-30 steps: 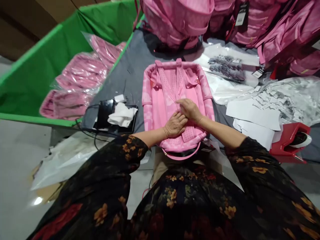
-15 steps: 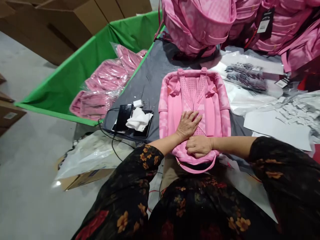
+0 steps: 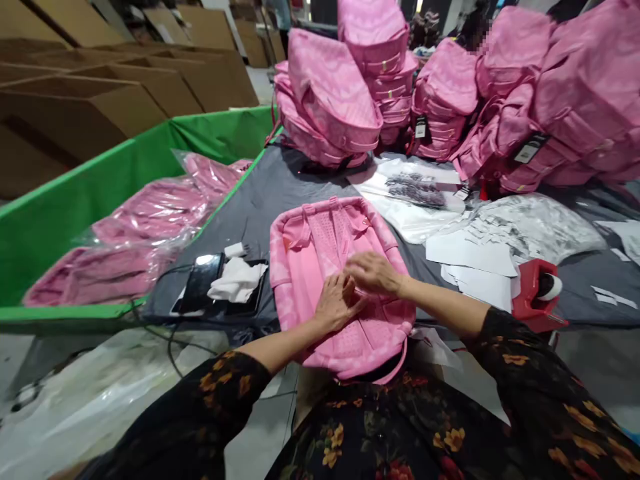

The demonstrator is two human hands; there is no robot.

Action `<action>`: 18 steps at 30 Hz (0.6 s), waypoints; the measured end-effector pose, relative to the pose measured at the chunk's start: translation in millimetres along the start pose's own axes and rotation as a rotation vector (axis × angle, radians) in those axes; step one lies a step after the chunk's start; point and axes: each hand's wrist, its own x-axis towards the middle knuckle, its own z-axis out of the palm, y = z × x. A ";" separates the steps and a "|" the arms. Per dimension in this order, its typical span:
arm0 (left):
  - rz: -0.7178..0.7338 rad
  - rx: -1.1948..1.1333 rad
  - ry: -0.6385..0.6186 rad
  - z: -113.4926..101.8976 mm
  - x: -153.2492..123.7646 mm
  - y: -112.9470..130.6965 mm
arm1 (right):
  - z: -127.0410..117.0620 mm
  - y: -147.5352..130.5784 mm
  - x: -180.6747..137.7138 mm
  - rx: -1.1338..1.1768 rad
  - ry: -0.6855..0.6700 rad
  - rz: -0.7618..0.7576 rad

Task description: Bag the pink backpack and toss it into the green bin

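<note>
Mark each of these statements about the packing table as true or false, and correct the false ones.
1. Both hands rest on the pink fabric backpack lying flat on the grey table. True: left hand, right hand.
2. The green fabric bin holds loose cardboard boxes. False: it holds pink bags in clear plastic.
3. A crumpled white cloth lies on the black tablet. True.
4. The red tape dispenser sits left of the backpack. False: it sits to the right.
5. Pink backpacks are stacked at the table's far side. True.
</note>
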 end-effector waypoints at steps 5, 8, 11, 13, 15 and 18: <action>0.098 0.038 -0.038 -34.7 41.4 -23.1 | 9.0 45.4 21.3 0.010 -0.165 0.573; -0.057 0.131 0.045 -37.8 80.2 -29.6 | 18.1 60.4 26.3 0.107 -0.297 0.634; -0.158 0.172 0.013 -21.3 101.4 -29.7 | 13.6 98.1 28.4 0.177 -0.285 0.649; -0.156 0.183 -0.014 -10.1 104.4 -28.8 | 6.1 137.1 26.4 0.194 -0.181 0.754; -0.148 0.195 -0.013 -3.5 103.0 -28.8 | 2.0 178.2 21.1 0.196 -0.048 0.955; -0.154 0.212 0.005 0.5 100.4 -31.2 | 11.6 225.9 8.9 0.200 0.051 1.220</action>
